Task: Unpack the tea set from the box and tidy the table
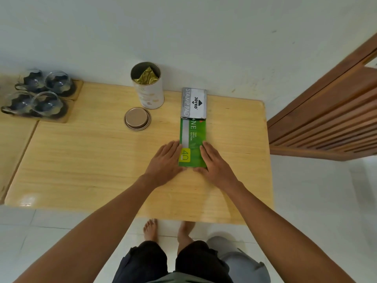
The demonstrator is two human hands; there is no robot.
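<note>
A flat green box lies on the wooden table, its far end touching a grey stamp-pad box. My left hand lies flat against the green box's left side, fingers straight. On the box's right side rests my right hand, also with straight fingers, and both thumbs reach its near end. A white tea canister stands uncapped by the wall with a gold foil bag inside. Its round lid lies just in front. Several glass cups sit on wooden coasters at far left.
The white wall runs right behind the table's far edge. A slatted wooden door stands to the right of the table. A second tabletop joins on the left. My bare feet stand on white floor tiles below the near edge.
</note>
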